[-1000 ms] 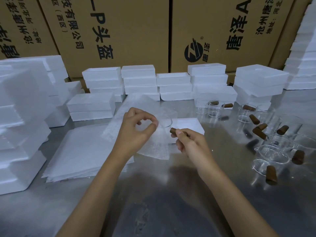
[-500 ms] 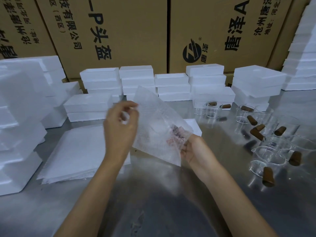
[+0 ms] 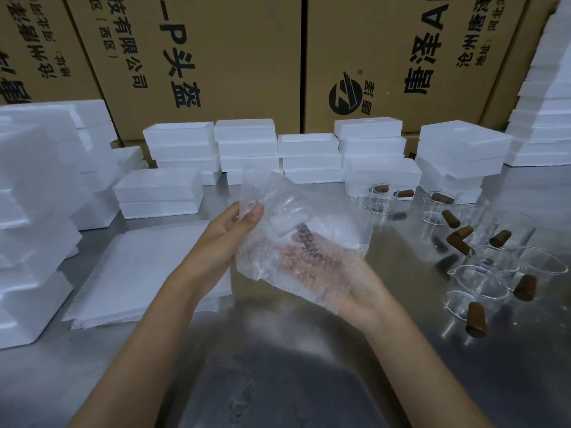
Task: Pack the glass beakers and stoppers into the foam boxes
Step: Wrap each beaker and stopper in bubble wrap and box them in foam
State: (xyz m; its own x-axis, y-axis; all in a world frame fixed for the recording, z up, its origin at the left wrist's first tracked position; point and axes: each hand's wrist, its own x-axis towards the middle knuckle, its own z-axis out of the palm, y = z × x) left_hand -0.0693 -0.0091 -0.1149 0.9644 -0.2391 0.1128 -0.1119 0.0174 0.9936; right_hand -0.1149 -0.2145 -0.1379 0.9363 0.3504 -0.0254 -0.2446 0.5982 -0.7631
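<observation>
A sheet of bubble wrap (image 3: pixel 287 211) is folded around a small glass beaker with a brown stopper (image 3: pixel 304 237), dimly seen through the film. My right hand (image 3: pixel 355 282) lies palm up under the bundle, its fingers covered by the wrap. My left hand (image 3: pixel 228 233) pinches the wrap's left edge with the thumb on top. Several more glass beakers (image 3: pixel 482 279) with brown stoppers (image 3: pixel 457 239) stand and lie on the steel table at the right. White foam boxes (image 3: pixel 309 156) are stacked in rows behind.
A pile of flat bubble-wrap sheets (image 3: pixel 139 273) lies on the steel table (image 3: pixel 278 381) at the left. Taller foam stacks (image 3: pixel 37 196) crowd the left edge and the far right (image 3: pixel 547 103). Brown cardboard cartons (image 3: pixel 216 57) wall off the back.
The sheet was held up loosely beside the beaker; my left hand has drawn it over and around the beaker, and my right hand now cradles the wrapped bundle from below.
</observation>
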